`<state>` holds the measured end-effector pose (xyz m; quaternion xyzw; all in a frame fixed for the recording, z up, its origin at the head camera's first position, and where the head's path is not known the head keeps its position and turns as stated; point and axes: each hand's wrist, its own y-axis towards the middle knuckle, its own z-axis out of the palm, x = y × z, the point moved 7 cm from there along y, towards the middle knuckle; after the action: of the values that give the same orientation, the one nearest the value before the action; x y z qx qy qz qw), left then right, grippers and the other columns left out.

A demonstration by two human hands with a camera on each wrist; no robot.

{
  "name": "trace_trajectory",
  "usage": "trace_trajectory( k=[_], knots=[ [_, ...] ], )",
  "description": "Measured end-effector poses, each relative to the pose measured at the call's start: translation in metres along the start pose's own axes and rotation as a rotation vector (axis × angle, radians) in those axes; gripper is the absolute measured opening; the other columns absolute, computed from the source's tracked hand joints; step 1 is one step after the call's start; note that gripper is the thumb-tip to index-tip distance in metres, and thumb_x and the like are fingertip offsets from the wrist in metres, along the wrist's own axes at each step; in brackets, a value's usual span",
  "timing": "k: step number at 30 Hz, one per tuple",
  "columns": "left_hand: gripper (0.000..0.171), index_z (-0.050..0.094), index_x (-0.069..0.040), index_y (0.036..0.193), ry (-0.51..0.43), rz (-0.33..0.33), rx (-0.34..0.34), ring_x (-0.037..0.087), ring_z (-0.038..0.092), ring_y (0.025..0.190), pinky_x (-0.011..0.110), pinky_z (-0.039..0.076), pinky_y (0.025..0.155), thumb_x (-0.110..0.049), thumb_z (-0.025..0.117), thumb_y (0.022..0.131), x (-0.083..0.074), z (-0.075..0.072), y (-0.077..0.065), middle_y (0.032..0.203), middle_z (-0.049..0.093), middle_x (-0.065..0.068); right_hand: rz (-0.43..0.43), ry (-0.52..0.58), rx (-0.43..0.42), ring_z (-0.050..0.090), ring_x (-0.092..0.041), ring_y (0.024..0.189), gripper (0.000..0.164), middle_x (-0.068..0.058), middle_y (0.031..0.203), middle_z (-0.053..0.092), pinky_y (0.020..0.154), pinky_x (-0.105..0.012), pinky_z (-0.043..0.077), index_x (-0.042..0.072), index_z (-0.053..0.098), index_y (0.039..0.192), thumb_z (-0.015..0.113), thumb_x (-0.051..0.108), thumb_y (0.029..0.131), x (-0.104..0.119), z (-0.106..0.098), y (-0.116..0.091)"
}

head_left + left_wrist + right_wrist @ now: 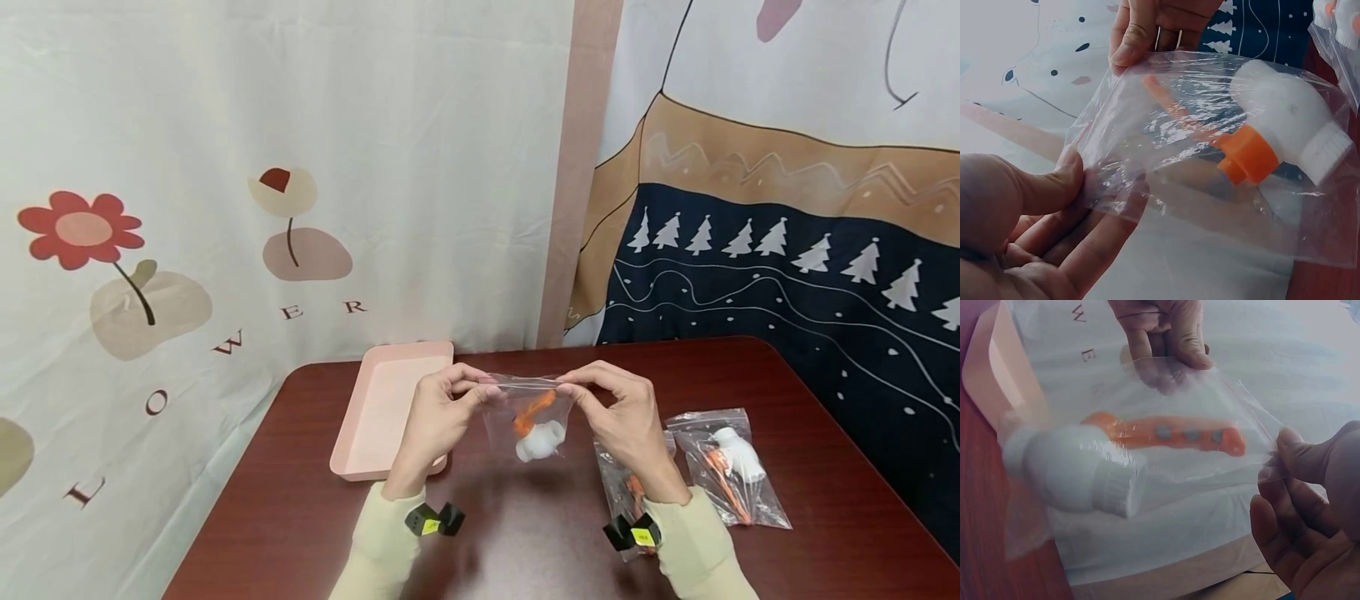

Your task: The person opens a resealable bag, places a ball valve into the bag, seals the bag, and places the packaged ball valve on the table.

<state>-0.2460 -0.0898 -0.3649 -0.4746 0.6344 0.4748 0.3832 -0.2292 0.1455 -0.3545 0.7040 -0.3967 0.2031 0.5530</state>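
Observation:
In the head view, a clear zip bag (498, 433) hangs over the table between both hands. My left hand (438, 417) pinches its upper left corner between thumb and fingers. The upper right corner is pinched the same way by my right hand (628, 421). Inside lies a rounded white plastic piece (1297, 112) with a ribbed collar, near the bag's bottom. Beside it, in the bag, is a long orange plastic piece (1172, 432) with dark grey spots along one side. The zip edge is stretched straight between the hands.
A shallow pink tray (347, 433) stands at the back left, partly behind the left hand. To the right lies another clear bag (772, 504) with white and orange pieces. A further bag (611, 479) is partly hidden under the right forearm. Patterned curtains (450, 167) hang behind the table.

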Motion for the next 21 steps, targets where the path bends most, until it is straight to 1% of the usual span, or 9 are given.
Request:
trace_trajectory(
  k=[3,5,8,10,11,14,17,19,21],
  knots=[
    [0.007,0.075,-0.010,0.092,-0.022,0.011,-0.010,0.020,0.079,0.079,0.022,0.057,0.075,-0.014,0.079,0.089,-0.002,0.000,0.000,0.086,0.080,0.008,0.024,0.005,-0.006,0.068,-0.008,0.086,0.016,0.007,0.094,0.077,0.077,-0.017,0.056,0.025,0.080,0.100,0.080,0.014,0.088,0.000,0.000,0.000],
    [0.005,0.075,-0.010,0.089,-0.011,0.024,-0.023,0.018,0.078,0.079,0.020,0.054,0.070,-0.012,0.080,0.089,-0.003,-0.001,0.000,0.084,0.080,0.008,0.034,0.007,-0.006,0.067,-0.009,0.085,0.016,0.007,0.094,0.077,0.075,-0.017,0.055,0.025,0.080,0.100,0.081,0.013,0.088,0.000,0.000,0.000],
    [0.006,0.077,-0.013,0.084,0.040,0.047,-0.048,0.013,0.076,0.077,0.017,0.043,0.059,-0.012,0.082,0.087,-0.005,-0.004,-0.001,0.081,0.080,0.004,0.039,0.007,0.007,0.066,-0.009,0.084,0.015,0.006,0.094,0.077,0.073,-0.017,0.054,0.025,0.079,0.100,0.080,0.015,0.089,-0.001,0.000,-0.001],
    [0.008,0.077,-0.015,0.081,0.076,0.062,-0.062,0.011,0.074,0.075,0.019,0.034,0.055,-0.013,0.083,0.085,-0.007,-0.005,-0.001,0.079,0.080,0.002,0.047,-0.002,0.024,0.065,-0.009,0.084,0.014,0.007,0.094,0.077,0.072,-0.018,0.053,0.025,0.079,0.100,0.080,0.016,0.089,-0.002,0.001,-0.001],
    [0.008,0.077,-0.016,0.080,0.078,0.070,-0.063,0.011,0.073,0.074,0.019,0.034,0.054,-0.014,0.084,0.084,-0.007,-0.005,-0.002,0.079,0.080,0.001,0.051,-0.011,0.035,0.065,-0.009,0.083,0.013,0.007,0.094,0.076,0.071,-0.019,0.052,0.025,0.079,0.100,0.080,0.018,0.090,-0.003,0.001,-0.001],
    [0.008,0.077,-0.014,0.082,0.043,0.114,-0.060,0.016,0.073,0.072,0.019,0.043,0.057,-0.015,0.084,0.085,-0.010,-0.005,-0.003,0.080,0.079,0.004,0.082,-0.031,0.076,0.062,-0.009,0.079,0.010,0.009,0.092,0.075,0.068,-0.021,0.052,0.028,0.077,0.100,0.078,0.023,0.092,-0.006,0.003,-0.001],
    [0.009,0.076,-0.009,0.086,-0.046,0.165,-0.044,0.022,0.073,0.073,0.021,0.053,0.065,-0.014,0.083,0.086,-0.013,-0.002,-0.004,0.084,0.079,0.012,0.117,-0.040,0.118,0.060,-0.011,0.076,0.009,0.008,0.092,0.072,0.065,-0.023,0.052,0.028,0.074,0.101,0.076,0.025,0.093,-0.010,0.004,-0.001],
    [0.010,0.076,-0.006,0.088,-0.093,0.196,-0.031,0.023,0.072,0.074,0.022,0.056,0.068,-0.013,0.083,0.086,-0.016,0.000,-0.005,0.085,0.077,0.017,0.137,-0.043,0.141,0.060,-0.012,0.075,0.009,0.008,0.092,0.071,0.065,-0.024,0.052,0.028,0.072,0.103,0.075,0.025,0.095,-0.011,0.006,-0.001],
    [0.010,0.075,-0.004,0.089,-0.126,0.212,-0.013,0.022,0.071,0.074,0.023,0.057,0.068,-0.011,0.082,0.086,-0.017,0.003,-0.005,0.086,0.076,0.019,0.142,-0.048,0.158,0.060,-0.012,0.075,0.012,0.009,0.094,0.070,0.065,-0.024,0.052,0.027,0.071,0.105,0.075,0.025,0.095,-0.011,0.007,-0.001]
  ],
)
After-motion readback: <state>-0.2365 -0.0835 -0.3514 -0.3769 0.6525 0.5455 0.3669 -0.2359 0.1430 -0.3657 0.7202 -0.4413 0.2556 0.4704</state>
